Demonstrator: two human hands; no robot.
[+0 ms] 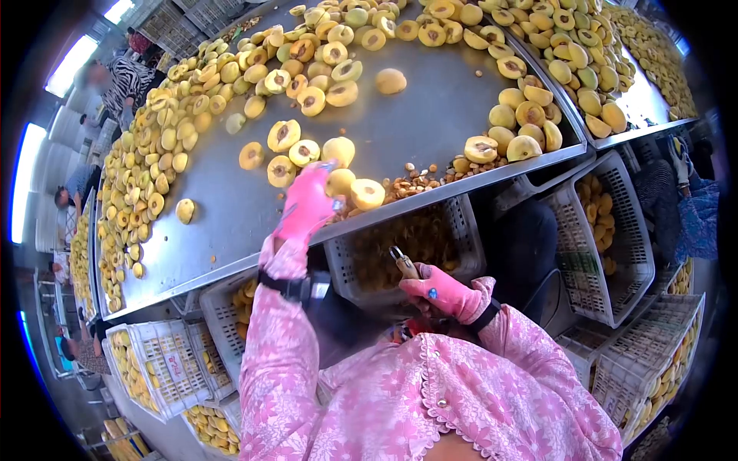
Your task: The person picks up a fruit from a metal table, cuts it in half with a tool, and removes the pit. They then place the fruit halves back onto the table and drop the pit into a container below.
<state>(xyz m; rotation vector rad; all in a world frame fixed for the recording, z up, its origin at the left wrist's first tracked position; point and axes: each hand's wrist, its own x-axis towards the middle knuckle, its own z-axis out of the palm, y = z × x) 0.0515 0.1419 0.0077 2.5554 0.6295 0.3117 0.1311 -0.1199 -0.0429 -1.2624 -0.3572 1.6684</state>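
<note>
My left hand, in a pink glove, reaches over the metal table's near edge. Its fingers are closed around a yellow peach half, and another cut half lies against that one, its cut face up. Just beyond my fingertips, several more peach halves rest on the table. My right hand, also gloved in pink, is in front of my body below the table edge. It grips the wooden handle of a pitting tool with a looped metal tip, which points up and to the left.
Peach halves are heaped along the far and left sides of the metal table. Loose pits collect by its rim. Below stands a plastic crate of peaches, with more crates on both sides. Other people work at left.
</note>
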